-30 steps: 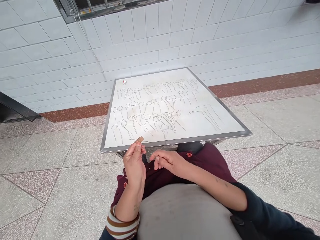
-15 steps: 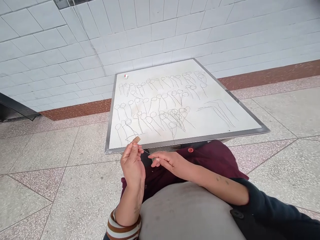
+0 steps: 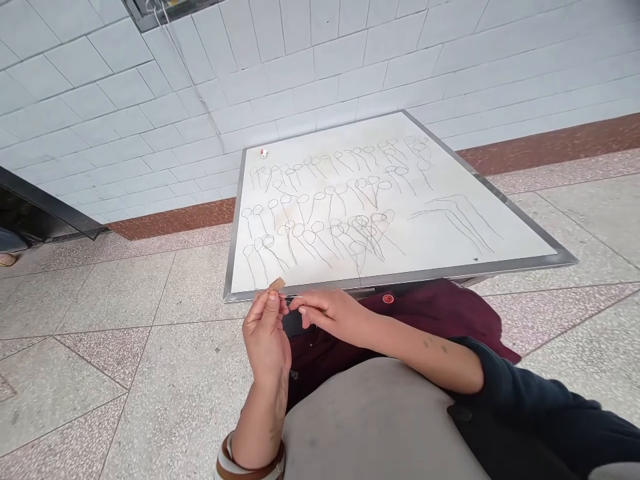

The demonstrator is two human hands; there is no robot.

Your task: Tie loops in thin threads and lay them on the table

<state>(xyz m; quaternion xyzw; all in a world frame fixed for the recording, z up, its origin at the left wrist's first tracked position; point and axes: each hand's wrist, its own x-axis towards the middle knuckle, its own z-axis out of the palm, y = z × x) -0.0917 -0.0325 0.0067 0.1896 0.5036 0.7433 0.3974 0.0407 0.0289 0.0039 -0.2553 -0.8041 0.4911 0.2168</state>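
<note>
Since prev. frame, R hand (image 3: 333, 318) has closed in on L hand (image 3: 267, 330). L fingers clamp a small tan tab (image 3: 279, 284), over approx. the 7 o'clock edge of the surface (image 3: 520, 243); R index and thumb tips look apart, can't tell if gripping anything. Tab's prob. light, thin, fairly stiff; best pinched by flat faces. Looped wires (image 3: 361, 223) toward 12 o'clock prob. springy, easily bent. No container visible.

Head view, forward and down, hands (image 3: 269, 333) near

No readable text, brands or numbers, small pale mark (image 3: 294, 375) on maroon clothing (image 3: 440, 313), illegible
</note>
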